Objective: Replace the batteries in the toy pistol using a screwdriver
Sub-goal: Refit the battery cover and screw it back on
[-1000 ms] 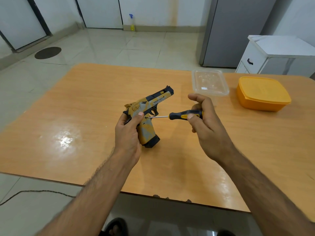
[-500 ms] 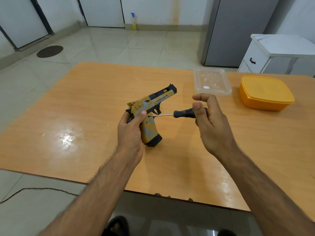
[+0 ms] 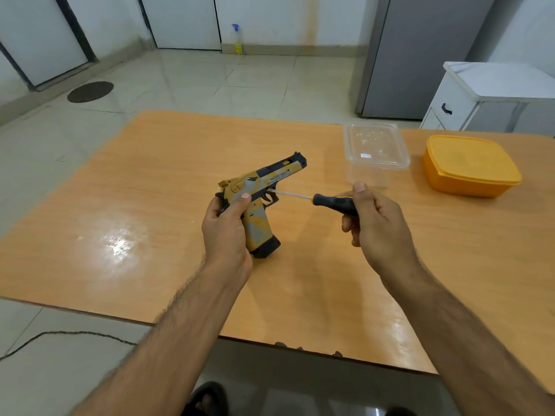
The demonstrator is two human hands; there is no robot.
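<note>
Sitting under everything is the big wooden table (image 3: 150,235), its right side cut off by the frame and its near edge chipped in a couple of spots. Past it on the far right there's a grey fridge (image 3: 420,55) and a white cabinet (image 3: 480,94), both cropped. On the table's far right sits an orange box (image 3: 471,165) with its lid on, so no idea what's inside. Just left of it is a clear tub (image 3: 375,151), pretty hard to read because it's see-through; there's a small pale bit in it I can't make out.

The pistol (image 3: 264,202) is up over the middle of the table, yellow and grey with a worn camo look, black slide top, black trigger and black base on the grip. Its muzzle points far-right and up, and the butt seems to rest on or just above the tabletop, can't tell which. There's small text on the slide, too tiny to read.

The left hand (image 3: 225,232) is wrapped round the back of the grip, thumb laid on the side, hiding most of that end. The right hand (image 3: 375,223) is clenched round the black and yellow handle of the screwdriver (image 3: 318,200), thumb sticking up. The thin shaft runs left to the frame just above the trigger; the tip itself is too small to see.
</note>
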